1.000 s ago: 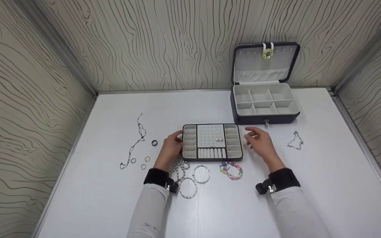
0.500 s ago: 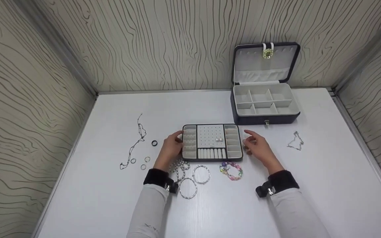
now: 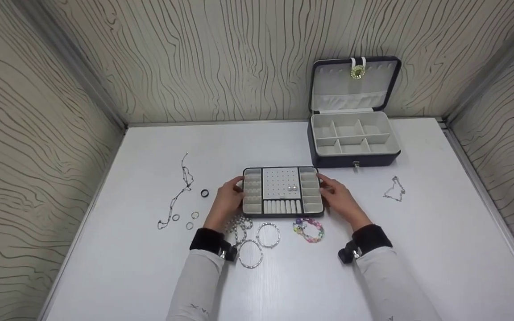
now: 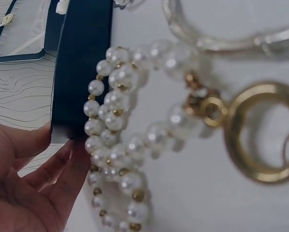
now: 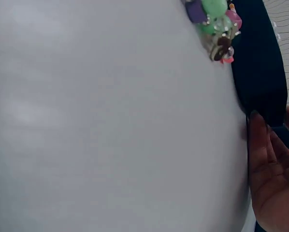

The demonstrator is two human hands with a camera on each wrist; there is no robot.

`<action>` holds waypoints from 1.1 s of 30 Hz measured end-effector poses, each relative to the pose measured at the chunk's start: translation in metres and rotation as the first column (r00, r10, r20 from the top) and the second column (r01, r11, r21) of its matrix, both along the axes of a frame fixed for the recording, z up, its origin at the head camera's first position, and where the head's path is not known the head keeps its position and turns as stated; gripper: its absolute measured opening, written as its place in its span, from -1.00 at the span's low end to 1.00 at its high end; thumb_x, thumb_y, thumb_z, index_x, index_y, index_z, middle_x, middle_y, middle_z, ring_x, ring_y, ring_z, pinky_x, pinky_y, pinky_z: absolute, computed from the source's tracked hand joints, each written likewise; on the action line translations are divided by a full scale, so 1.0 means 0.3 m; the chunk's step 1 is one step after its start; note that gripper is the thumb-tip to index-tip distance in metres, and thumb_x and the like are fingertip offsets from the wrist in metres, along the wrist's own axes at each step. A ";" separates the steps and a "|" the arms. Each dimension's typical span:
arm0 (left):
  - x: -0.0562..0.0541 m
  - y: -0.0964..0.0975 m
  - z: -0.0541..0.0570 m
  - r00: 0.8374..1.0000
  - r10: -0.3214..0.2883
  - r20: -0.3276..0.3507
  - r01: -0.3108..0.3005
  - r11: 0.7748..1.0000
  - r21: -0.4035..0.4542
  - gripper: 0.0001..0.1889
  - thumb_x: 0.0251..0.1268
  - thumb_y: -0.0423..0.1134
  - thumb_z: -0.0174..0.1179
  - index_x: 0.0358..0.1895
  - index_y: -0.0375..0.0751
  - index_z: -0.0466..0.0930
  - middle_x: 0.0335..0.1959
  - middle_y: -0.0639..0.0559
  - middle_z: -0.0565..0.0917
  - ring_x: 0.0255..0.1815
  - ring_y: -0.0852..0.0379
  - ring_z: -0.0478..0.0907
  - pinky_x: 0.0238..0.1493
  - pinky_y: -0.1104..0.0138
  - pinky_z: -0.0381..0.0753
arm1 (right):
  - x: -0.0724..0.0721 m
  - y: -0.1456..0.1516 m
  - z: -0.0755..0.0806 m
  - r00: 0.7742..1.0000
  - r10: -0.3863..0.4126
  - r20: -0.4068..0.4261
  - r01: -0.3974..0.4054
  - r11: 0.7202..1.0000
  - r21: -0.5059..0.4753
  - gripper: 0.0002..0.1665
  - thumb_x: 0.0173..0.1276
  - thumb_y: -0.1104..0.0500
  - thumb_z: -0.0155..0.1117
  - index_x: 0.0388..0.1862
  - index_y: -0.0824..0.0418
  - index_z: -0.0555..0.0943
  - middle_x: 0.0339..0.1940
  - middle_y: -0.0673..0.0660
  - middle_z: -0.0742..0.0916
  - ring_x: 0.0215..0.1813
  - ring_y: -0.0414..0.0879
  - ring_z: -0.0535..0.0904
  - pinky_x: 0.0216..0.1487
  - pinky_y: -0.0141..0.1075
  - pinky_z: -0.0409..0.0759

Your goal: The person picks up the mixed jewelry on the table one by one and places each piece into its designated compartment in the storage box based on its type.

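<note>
A dark jewelry tray [image 3: 279,178] with pale compartments, ring rolls and a pierced panel bearing two pearl-like earrings lies in mid-table. My left hand [image 3: 227,199] holds its left end; in the left wrist view the thumb lies against the dark side wall [image 4: 81,63] and the fingers reach under the edge. At the opposite end my right hand [image 3: 341,203] grips the tray, its fingertips at the lower edge in the right wrist view. A pearl strand [image 4: 118,101] lies beside the left fingers. A colourful beaded bracelet [image 3: 309,230] sits in front of the tray.
An open jewelry box [image 3: 355,160] stands behind, its lid near the wall. Two silver bangles [image 3: 250,254] lie in front. To the left are a long chain necklace [image 3: 176,195], a black ring [image 3: 205,193] and three other rings. A silver chain [image 3: 395,190] lies right.
My right hand has moved left and closed on the tray's right end. My left hand stays at the left end. The whole head view has shifted slightly.
</note>
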State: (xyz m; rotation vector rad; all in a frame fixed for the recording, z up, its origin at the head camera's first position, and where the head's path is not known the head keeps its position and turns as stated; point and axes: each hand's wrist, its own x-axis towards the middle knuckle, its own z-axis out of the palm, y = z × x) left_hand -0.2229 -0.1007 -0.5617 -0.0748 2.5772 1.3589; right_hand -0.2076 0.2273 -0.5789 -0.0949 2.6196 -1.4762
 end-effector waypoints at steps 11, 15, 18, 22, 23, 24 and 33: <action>0.033 -0.032 0.018 0.993 -0.113 0.017 0.114 0.991 -0.068 -0.45 0.44 -0.36 0.09 0.47 -0.18 0.27 0.00 -0.15 0.60 -0.10 0.05 0.59 -0.11 0.23 0.62 | 0.002 0.001 -0.005 0.999 0.018 0.032 -0.016 0.998 -0.057 -0.39 0.51 0.31 0.04 0.51 0.27 0.24 0.17 0.40 0.55 -0.02 0.11 0.53 -0.23 -0.28 0.52; 0.064 -0.075 0.041 0.988 -0.155 -0.029 0.153 0.986 -0.065 -0.46 0.40 -0.36 0.15 0.42 -0.24 0.32 0.06 -0.19 0.59 -0.03 -0.03 0.61 -0.06 0.17 0.62 | 0.005 0.006 -0.004 1.000 0.018 0.022 -0.017 0.999 -0.043 -0.39 0.51 0.30 0.05 0.50 0.27 0.24 0.16 0.39 0.55 0.01 0.14 0.52 -0.15 -0.23 0.50; 0.087 -0.125 0.066 0.989 -0.121 -0.088 0.115 0.991 -0.073 -0.49 0.36 -0.39 0.18 0.37 -0.28 0.39 0.04 -0.22 0.60 -0.05 -0.07 0.63 -0.08 0.13 0.62 | 0.007 0.008 -0.002 1.000 0.013 0.005 -0.012 0.999 -0.037 -0.40 0.51 0.30 0.07 0.49 0.27 0.27 0.11 0.38 0.57 -0.04 0.12 0.52 -0.14 -0.21 0.48; 0.105 -0.211 0.088 0.989 -0.026 -0.149 0.007 0.992 -0.128 -0.51 0.29 -0.43 0.23 0.30 -0.32 0.45 -0.01 -0.22 0.64 -0.10 -0.07 0.64 -0.10 0.11 0.62 | 0.007 0.007 -0.002 1.000 0.011 -0.005 -0.011 0.999 -0.037 -0.41 0.50 0.30 0.08 0.48 0.29 0.28 0.09 0.38 0.57 -0.08 0.09 0.52 -0.18 -0.23 0.49; 0.108 -0.232 0.089 0.988 -0.002 -0.155 -0.022 0.988 -0.150 -0.51 0.28 -0.43 0.23 0.30 -0.33 0.46 -0.01 -0.22 0.64 -0.09 -0.07 0.63 -0.09 0.10 0.61 | 0.007 0.006 -0.003 1.000 0.009 -0.002 -0.009 0.999 -0.041 -0.41 0.50 0.30 0.08 0.48 0.29 0.28 0.09 0.38 0.57 -0.08 0.08 0.52 -0.19 -0.24 0.49; 0.111 -0.253 0.089 0.987 0.023 -0.157 -0.051 0.983 -0.175 -0.51 0.27 -0.42 0.24 0.29 -0.33 0.46 -0.02 -0.22 0.64 -0.09 -0.07 0.62 -0.10 0.10 0.61 | 0.006 0.006 -0.004 1.000 0.007 -0.001 -0.007 0.999 -0.043 -0.41 0.50 0.30 0.08 0.48 0.29 0.28 0.10 0.38 0.57 -0.08 0.08 0.52 -0.20 -0.25 0.49; 0.100 -0.335 0.055 0.990 0.092 -0.107 -0.123 0.938 -0.325 -0.50 0.31 -0.39 0.21 0.30 -0.43 0.41 0.05 -0.29 0.60 0.02 -0.17 0.58 -0.03 0.08 0.60 | 0.001 0.009 -0.013 1.000 -0.010 0.000 0.010 0.999 -0.052 -0.41 0.50 0.29 0.08 0.48 0.27 0.29 0.10 0.37 0.57 -0.05 0.11 0.53 -0.12 -0.23 0.48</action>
